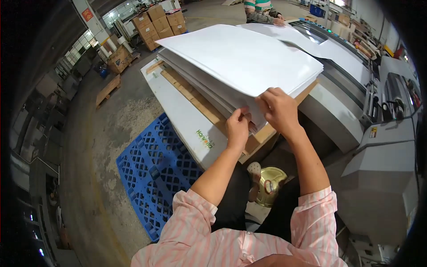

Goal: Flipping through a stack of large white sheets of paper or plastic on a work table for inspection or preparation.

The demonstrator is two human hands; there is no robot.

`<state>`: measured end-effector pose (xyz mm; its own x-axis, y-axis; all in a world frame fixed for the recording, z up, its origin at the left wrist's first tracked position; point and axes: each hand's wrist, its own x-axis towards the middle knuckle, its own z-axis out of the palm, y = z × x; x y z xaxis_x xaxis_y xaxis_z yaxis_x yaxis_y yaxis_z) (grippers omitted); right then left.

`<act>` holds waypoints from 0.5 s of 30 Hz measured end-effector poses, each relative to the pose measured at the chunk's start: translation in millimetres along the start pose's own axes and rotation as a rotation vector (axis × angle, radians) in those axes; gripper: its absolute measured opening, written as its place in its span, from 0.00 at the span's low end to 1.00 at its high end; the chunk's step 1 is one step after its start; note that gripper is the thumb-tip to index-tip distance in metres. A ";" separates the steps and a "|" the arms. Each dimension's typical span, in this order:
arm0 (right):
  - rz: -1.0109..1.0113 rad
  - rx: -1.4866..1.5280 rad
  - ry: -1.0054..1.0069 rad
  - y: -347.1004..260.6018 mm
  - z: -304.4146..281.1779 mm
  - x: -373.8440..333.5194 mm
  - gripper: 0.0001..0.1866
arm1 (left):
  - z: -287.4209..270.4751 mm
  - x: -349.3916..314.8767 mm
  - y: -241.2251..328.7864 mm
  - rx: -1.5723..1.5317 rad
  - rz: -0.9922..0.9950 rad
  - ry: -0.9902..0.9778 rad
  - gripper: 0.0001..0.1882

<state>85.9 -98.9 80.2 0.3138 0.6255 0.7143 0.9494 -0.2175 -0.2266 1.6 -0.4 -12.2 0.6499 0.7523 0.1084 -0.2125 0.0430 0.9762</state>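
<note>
A stack of large white sheets [240, 53] lies in front of me, its upper sheets raised along the near left side so that a gap shows beneath them. My right hand [280, 109] is closed on the near corner of the raised sheets, thumb and fingers pinched together. Just left of it, my left hand [238, 127] has curled fingers at the near corner of the lower sheets, pinching their edge. Some of its fingertips are partly hidden by the sheets. Under the stack are wooden strips [191, 95] on a pale board [178, 118].
A blue plastic pallet [155, 173] lies at left on the floor. To the right stands a grey machine [378, 164] carrying more white sheet. Beyond it is another person's hand [279, 21]. Below me are a round gold-coloured lid [271, 175] and cardboard boxes [155, 24] stand far left.
</note>
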 end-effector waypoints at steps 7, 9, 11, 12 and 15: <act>0.053 -0.166 -0.313 19.3 20.4 -16.9 0.09 | 2.8 -9.2 17.3 -0.441 -0.121 0.040 0.29; 0.067 -0.164 -0.316 14.5 18.2 -15.8 0.11 | -0.2 -6.9 13.7 -0.508 -0.118 0.020 0.28; 0.066 -0.056 -0.313 2.9 14.0 -12.0 0.12 | -8.2 -0.5 2.9 -0.494 -0.113 0.004 0.27; 0.069 -0.058 -0.311 1.9 14.1 -11.9 0.12 | -8.3 0.0 3.8 -0.481 -0.110 -0.018 0.27; 0.063 -0.069 -0.330 1.3 14.6 -10.8 0.13 | -4.1 -3.1 6.7 -0.532 -0.096 0.002 0.22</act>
<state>84.0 -94.9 62.5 0.3704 0.8153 0.4450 0.9282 -0.3068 -0.2105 -4.9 0.3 -6.8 0.6831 0.7300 0.0227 -0.4932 0.4381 0.7515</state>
